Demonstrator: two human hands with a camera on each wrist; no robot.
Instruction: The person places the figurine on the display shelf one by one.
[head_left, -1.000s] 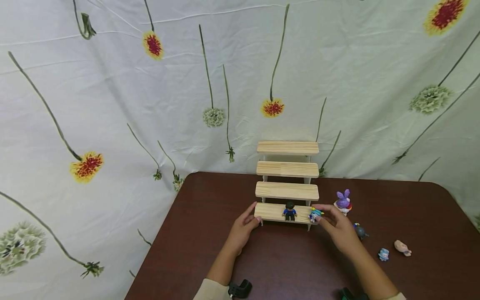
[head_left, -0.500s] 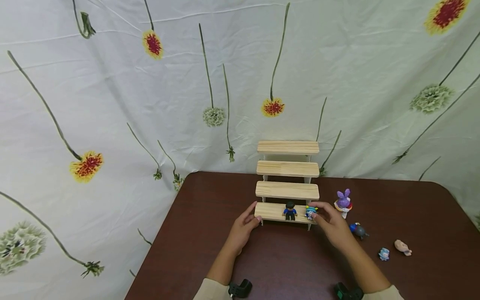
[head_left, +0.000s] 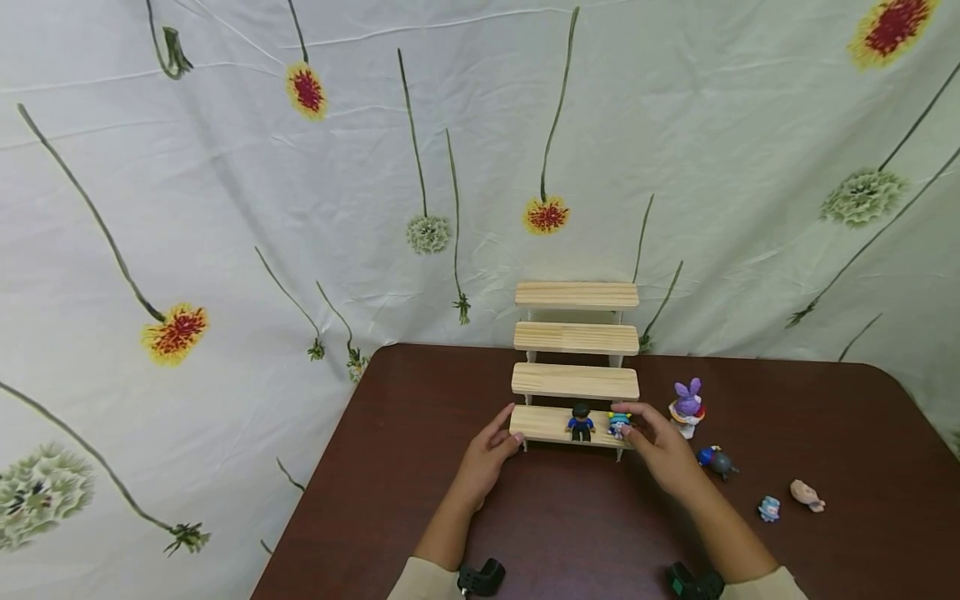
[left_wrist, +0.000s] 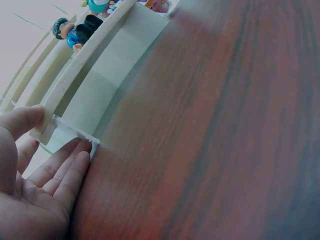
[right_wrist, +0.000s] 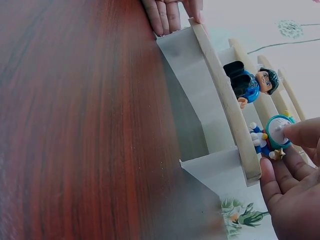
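Observation:
A stepped display stand [head_left: 576,382] with light wooden boards on white supports stands on the table. My left hand [head_left: 483,461] grips the left end of its lowest board; in the left wrist view the thumb lies at the board's edge and the fingers reach the white support. On that board a toy man [head_left: 581,422] with black hair and a blue top faces outward. To its right is a small figurine [right_wrist: 272,135] with a teal-rimmed hat, which my right hand [head_left: 666,454] holds between thumb and fingers at the board's right end. Its feet are at the board.
Right of the stand is a purple-eared rabbit figurine [head_left: 686,407]. Nearer lie a grey and blue figurine [head_left: 717,461], a small light-blue figurine [head_left: 768,508] and a pinkish figurine [head_left: 807,495]. A flowered white cloth [head_left: 360,167] hangs behind the dark brown table [head_left: 390,467].
My right hand has moved slightly left along the lowest board with the teal-hatted figurine, bringing it closer to the toy man. The left hand has stayed at the board's end.

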